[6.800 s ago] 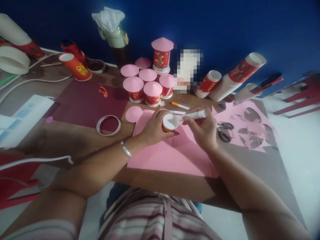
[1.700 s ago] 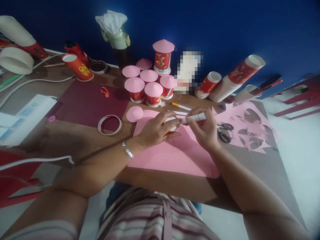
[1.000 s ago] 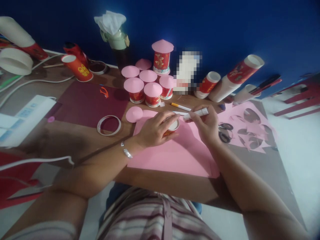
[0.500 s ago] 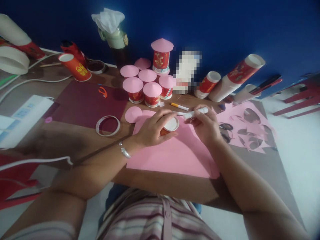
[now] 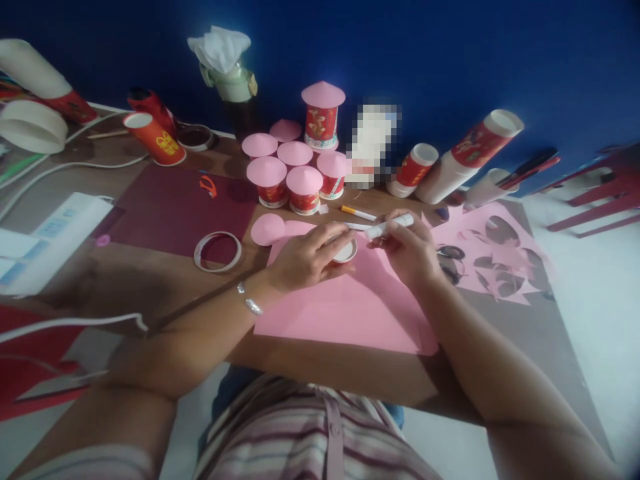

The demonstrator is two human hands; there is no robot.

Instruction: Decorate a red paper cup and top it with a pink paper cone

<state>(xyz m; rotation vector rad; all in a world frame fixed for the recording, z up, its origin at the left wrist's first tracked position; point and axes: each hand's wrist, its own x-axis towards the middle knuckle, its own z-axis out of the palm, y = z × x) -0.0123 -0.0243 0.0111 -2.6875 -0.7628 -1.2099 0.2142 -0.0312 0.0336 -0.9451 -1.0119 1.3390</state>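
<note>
My left hand curls around a small red paper cup whose round white end faces up; the fingers cover much of it. Pinched in my right hand, just right of the cup, is a slim white glue tube, tilted, its tip towards the cup. Both hands are over a pink paper sheet on the table. A pink paper disc lies by the sheet's upper left corner. Behind the hands stand several red cups topped with pink paper cones.
Cut pink scraps and scissors lie to the right. Stacked paper cups lean at the back right. Left are a tape roll, a maroon sheet, a red cup and white cables. A yellow-and-white pen lies behind my hands.
My left fingers have slid further over the cup's white end, hiding more of it. The glue tube stays almost where it was. The whole view has shifted slightly.
</note>
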